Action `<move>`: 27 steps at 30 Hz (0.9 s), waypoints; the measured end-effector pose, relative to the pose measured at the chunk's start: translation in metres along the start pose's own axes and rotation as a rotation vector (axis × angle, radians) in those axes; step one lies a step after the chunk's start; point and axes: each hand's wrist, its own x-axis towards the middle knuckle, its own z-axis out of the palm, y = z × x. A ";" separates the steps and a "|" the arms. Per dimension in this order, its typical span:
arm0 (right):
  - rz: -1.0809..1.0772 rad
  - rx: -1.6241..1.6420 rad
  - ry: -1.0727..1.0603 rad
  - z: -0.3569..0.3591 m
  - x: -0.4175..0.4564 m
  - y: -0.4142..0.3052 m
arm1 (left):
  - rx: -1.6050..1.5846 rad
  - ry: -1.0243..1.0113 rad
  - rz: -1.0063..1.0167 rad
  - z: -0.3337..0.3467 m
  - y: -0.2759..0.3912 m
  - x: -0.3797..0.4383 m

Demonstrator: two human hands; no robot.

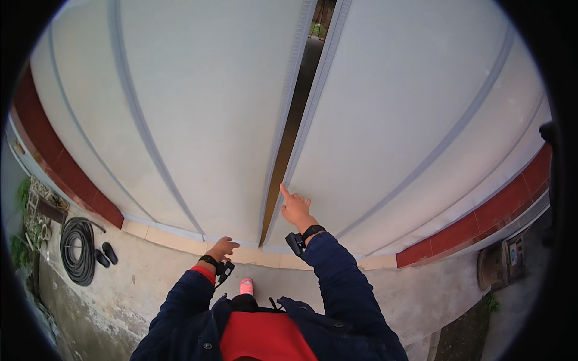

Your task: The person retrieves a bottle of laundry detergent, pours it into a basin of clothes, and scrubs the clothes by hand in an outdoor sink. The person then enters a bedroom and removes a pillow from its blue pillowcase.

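Before me hang two pale translucent curtain panels, the left panel (203, 113) and the right panel (397, 113), both with grey seam strips. Between their grey-bordered edges runs a narrow dark gap (291, 122), wider toward the top of the view. My right hand (296, 206) reaches to the right panel's edge, index finger extended at the gap; whether it touches the edge I cannot tell. Lower down, my left hand (223, 248) hovers in front of the left panel's bottom, fingers apart and holding nothing. A black device is strapped at each wrist.
Red-tiled wall bases (67, 158) flank the curtain, with a beige tiled sill (180, 241) below. On the concrete at left lie a coiled black hose (77, 252) and dark slippers (106, 255). A brown round container (490, 268) stands at right. My pink-shod foot (246, 286) points at the sill.
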 end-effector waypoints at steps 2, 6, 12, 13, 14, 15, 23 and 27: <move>0.000 0.045 -0.019 -0.028 0.058 0.010 | 0.082 0.000 0.019 0.027 0.074 0.027; 0.059 0.216 0.055 -0.043 0.137 0.076 | -0.090 0.185 0.051 0.091 0.198 0.072; 0.123 0.418 0.466 -0.103 0.283 0.193 | -0.331 0.730 0.088 0.033 0.279 0.220; 0.096 0.428 0.619 -0.114 0.300 0.235 | -0.408 0.780 0.105 0.033 0.298 0.235; 0.069 0.427 0.710 -0.128 0.314 0.268 | -0.415 0.805 0.115 0.025 0.311 0.249; 0.057 0.428 0.820 -0.153 0.333 0.305 | -0.425 0.868 0.101 0.015 0.338 0.268; 0.290 0.333 1.044 -0.250 0.396 0.386 | 0.036 1.456 -0.270 -0.152 0.299 0.396; 0.385 0.372 1.130 -0.294 0.426 0.436 | -0.661 1.477 -0.357 -0.126 0.330 0.472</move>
